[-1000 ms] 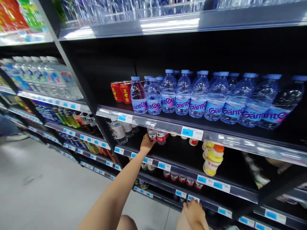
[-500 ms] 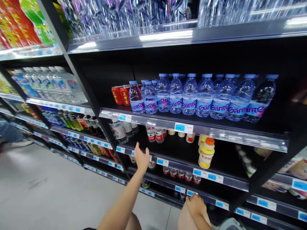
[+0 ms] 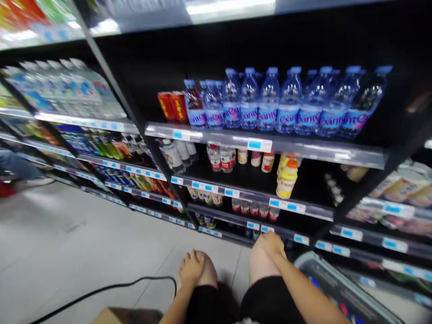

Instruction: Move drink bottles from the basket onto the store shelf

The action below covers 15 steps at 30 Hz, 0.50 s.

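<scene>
Both hands are shown laid on the knees, with nothing gripped. The left hand (image 3: 191,267) is rested open on the left knee (image 3: 208,272), its fingers slightly parted. The right hand (image 3: 272,244) is draped over the right knee (image 3: 258,258); whether its fingers are flat or curled cannot be told. Near its fingertips, a price label (image 3: 267,229) is mounted on the edge of a low shelf (image 3: 232,219). Behind that edge, a row of small red-labelled bottles (image 3: 254,210) is seen upright, nearest to the right hand, with their tops hidden by the shelf edge above. They are judged to be smooth, thin-walled plastic: moderately heavy if full, slightly yielding under pressure, slippery if damp, and unlikely to break. As the necks are obscured, a hold is best taken around the labelled body, with light, even pressure, and the bottle kept upright. A grey bin (image 3: 312,255) is placed beside the right leg, and a black cable (image 3: 135,283) is visible to the left.
</scene>
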Tool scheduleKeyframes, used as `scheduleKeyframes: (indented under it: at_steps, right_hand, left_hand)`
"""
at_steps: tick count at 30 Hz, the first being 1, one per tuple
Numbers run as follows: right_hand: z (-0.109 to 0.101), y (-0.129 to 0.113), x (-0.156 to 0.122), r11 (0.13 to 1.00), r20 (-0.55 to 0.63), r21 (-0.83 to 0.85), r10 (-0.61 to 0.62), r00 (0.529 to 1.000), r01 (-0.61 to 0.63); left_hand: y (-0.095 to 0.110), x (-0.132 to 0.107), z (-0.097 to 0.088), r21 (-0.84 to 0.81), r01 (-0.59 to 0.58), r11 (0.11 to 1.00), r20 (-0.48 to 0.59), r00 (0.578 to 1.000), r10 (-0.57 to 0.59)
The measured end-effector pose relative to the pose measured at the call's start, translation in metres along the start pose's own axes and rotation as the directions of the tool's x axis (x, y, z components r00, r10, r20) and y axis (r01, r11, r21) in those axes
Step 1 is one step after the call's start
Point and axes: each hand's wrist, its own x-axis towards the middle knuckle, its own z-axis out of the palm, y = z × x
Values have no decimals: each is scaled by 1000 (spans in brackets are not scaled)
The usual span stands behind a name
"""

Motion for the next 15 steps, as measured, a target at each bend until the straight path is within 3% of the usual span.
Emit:
scheduleKeyframes:
  at_steps: [4, 7, 9, 11, 13, 15]
  right_hand:
    - [0, 26, -28, 958, -107, 154, -226, 968, 241]
    - [16, 77, -41, 893, -140, 294, -313, 939, 342]
    - [30, 124, -54, 923, -78, 308, -217, 973, 230]
    - [43, 175, -76, 974, 15, 224, 16, 1000, -18]
    - [55, 224, -105, 956, 71, 107, 267, 961, -273]
    - [65, 267, -139, 889, 109, 32, 450, 886, -456]
  left_hand:
    - [7, -11, 7, 89, -80, 993, 77, 994, 74]
    - [3, -6, 28, 132, -132, 982, 109, 987, 118]
    - [-1, -1, 39, 135, -82, 987, 126, 990, 65]
    - [-5, 1, 45, 122, -37, 992, 160, 987, 17]
    - [-8, 0, 47, 105, -8, 994, 139, 990, -7]
    - [-9, -3, 47, 97, 16, 995, 116, 993, -27]
